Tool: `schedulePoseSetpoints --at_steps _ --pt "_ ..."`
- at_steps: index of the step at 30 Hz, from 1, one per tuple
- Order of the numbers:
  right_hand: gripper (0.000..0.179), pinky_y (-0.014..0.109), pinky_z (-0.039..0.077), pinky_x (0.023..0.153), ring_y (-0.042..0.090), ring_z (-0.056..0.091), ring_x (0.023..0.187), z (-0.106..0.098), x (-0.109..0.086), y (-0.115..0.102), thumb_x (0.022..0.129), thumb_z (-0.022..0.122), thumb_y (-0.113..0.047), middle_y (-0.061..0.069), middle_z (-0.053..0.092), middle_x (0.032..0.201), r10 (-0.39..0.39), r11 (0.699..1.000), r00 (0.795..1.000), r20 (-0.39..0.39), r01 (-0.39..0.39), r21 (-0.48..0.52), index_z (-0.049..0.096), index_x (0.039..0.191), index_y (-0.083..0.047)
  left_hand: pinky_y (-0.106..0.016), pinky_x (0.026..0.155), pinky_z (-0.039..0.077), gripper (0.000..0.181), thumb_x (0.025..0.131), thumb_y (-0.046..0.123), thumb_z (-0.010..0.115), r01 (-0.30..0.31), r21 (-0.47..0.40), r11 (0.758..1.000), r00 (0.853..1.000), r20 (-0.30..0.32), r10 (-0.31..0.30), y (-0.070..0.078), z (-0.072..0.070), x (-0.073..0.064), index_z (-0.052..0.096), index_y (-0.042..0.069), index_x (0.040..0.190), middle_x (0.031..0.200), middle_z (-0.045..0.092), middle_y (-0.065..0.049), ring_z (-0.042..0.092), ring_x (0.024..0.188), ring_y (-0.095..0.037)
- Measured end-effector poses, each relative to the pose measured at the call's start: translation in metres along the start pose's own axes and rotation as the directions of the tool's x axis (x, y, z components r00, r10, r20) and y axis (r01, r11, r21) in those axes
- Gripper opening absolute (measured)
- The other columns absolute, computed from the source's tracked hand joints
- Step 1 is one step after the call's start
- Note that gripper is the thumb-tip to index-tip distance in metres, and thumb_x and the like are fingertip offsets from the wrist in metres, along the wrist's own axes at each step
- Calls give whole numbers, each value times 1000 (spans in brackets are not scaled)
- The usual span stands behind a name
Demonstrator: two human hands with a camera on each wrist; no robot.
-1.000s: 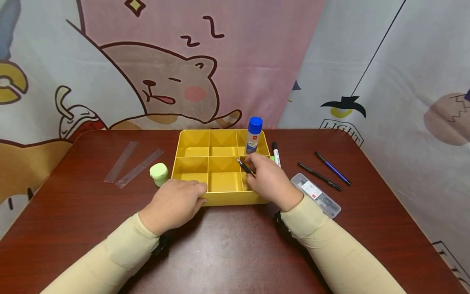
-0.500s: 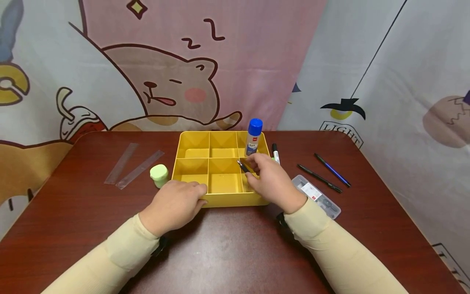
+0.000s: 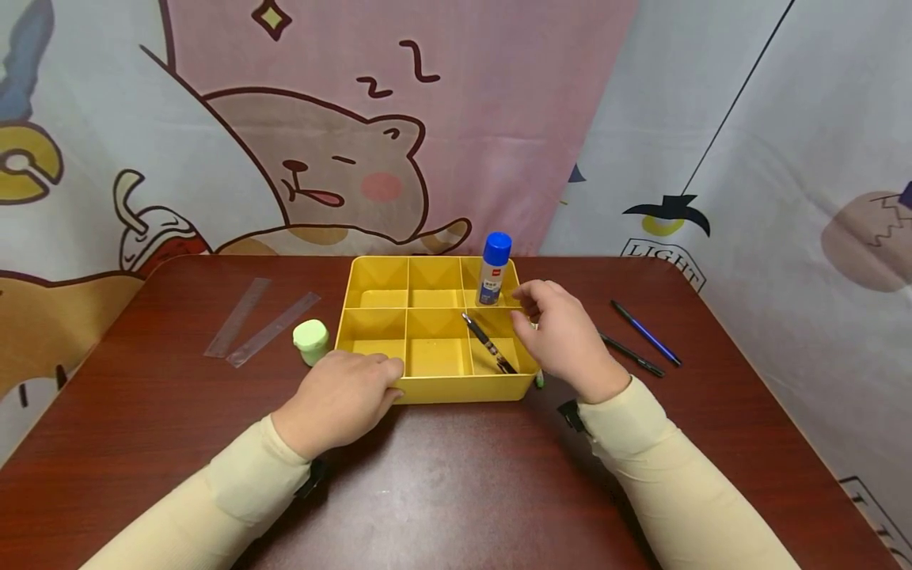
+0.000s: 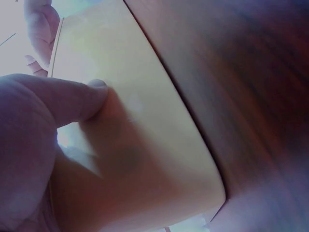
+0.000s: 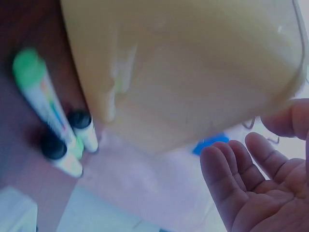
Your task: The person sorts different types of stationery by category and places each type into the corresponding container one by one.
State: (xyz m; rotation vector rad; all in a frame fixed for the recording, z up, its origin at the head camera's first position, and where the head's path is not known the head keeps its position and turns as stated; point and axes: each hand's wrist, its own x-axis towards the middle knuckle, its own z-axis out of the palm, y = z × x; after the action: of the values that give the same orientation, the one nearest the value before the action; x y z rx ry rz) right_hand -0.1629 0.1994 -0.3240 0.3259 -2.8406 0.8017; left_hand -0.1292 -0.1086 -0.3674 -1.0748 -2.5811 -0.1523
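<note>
A yellow six-compartment tray (image 3: 463, 389) stands on the table. My left hand (image 3: 342, 402) grips its front wall near the left corner; in the left wrist view the thumb (image 4: 79, 99) lies against the outer face. A dark-barrelled pen (image 3: 488, 343) leans in the front right compartment, its tip end up against the divider. Behind it, a blue-capped glue bottle (image 3: 492, 277) stands upright in the back right compartment. My right hand (image 3: 566, 336) is beside the tray's right wall, fingers loosely bent, holding nothing.
Right of the tray lie a green highlighter (image 5: 46, 99) and two black-capped markers (image 5: 63, 157). Farther right are a blue pen (image 3: 647, 332) and a black pen (image 3: 632, 354). On the left are a light green lidded pot (image 3: 311, 342) and two clear rulers (image 3: 274, 328).
My right hand has let go of the pen, which now rests in the front right compartment, and has moved right, out past the tray's edge. The left hand keeps its grip.
</note>
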Motion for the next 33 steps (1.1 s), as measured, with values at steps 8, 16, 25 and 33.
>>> schedulePoseSetpoints --at_steps 8,16,25,33 --pt "31 50 58 90 32 64 101 -19 4 20 103 62 -16 17 64 117 105 993 994 10 -105 -51 63 131 -1 -33 51 41 37 81 23 87 -4 0 1000 1000 -6 4 0 0 0 51 17 76 64 50 5 56 55 -18" --pt "39 54 55 95 35 61 104 -34 7 49 104 60 -12 23 62 129 193 972 974 114 -174 -159 58 142 -2 -34 51 42 37 80 24 88 -17 4 1000 999 -30 17 -1 2 1 52 17 76 64 53 5 58 54 -19" --pt "43 64 45 111 44 59 126 -40 8 83 103 58 -11 28 58 144 331 925 913 238 -265 -270 57 144 0 -35 51 43 36 80 24 88 -17 3 1000 999 -28 17 -1 2 0 53 17 76 64 54 4 58 55 -20" --pt "43 59 54 97 40 65 105 -44 6 102 96 57 -3 32 64 134 392 894 866 311 -278 -352 61 138 6 -34 51 42 36 80 25 88 -24 7 1000 999 -26 24 0 2 1 53 17 76 64 53 5 57 54 -18"
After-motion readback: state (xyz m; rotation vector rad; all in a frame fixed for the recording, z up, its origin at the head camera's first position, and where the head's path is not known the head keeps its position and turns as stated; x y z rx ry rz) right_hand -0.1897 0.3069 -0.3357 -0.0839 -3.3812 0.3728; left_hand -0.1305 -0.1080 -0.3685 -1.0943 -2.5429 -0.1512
